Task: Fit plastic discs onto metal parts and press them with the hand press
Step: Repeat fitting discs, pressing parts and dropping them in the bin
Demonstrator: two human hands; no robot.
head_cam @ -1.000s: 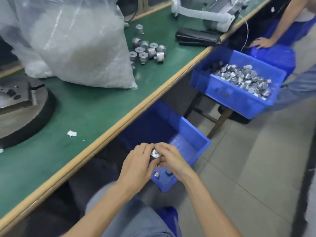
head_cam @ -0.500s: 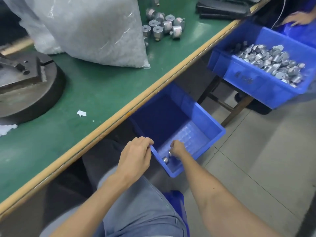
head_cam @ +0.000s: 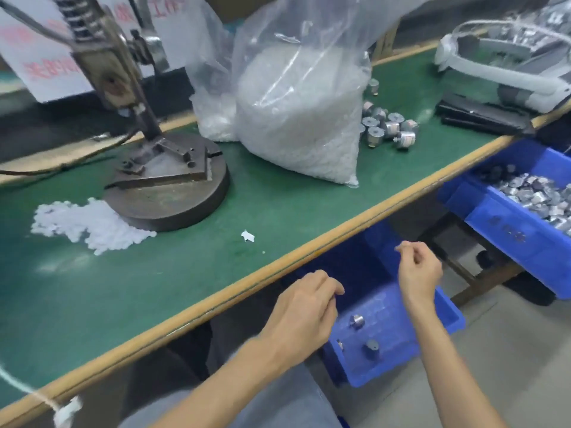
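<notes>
My left hand (head_cam: 306, 310) hovers by the table's front edge, fingers loosely curled and empty. My right hand (head_cam: 418, 273) is raised above the low blue bin (head_cam: 448, 313), also loosely curled and holding nothing. Three metal parts (head_cam: 357, 321) lie on that bin's floor. The hand press (head_cam: 167, 193) stands on the green table at the left on its round iron base. A loose heap of white plastic discs (head_cam: 89, 223) lies at the base's left. More metal parts (head_cam: 386, 128) stand in a cluster at the back right of the table.
A big clear bag of white discs (head_cam: 299, 118) sits between the press and the cluster. A second blue bin (head_cam: 506, 230) full of metal parts stands on a stool at the right. A headset (head_cam: 509, 57) and black cases (head_cam: 482, 115) lie at the far right.
The part held between both hands went into the low bin. Both hands have since lifted out empty, the left letting go of the rim. My view has swung up to the press.
</notes>
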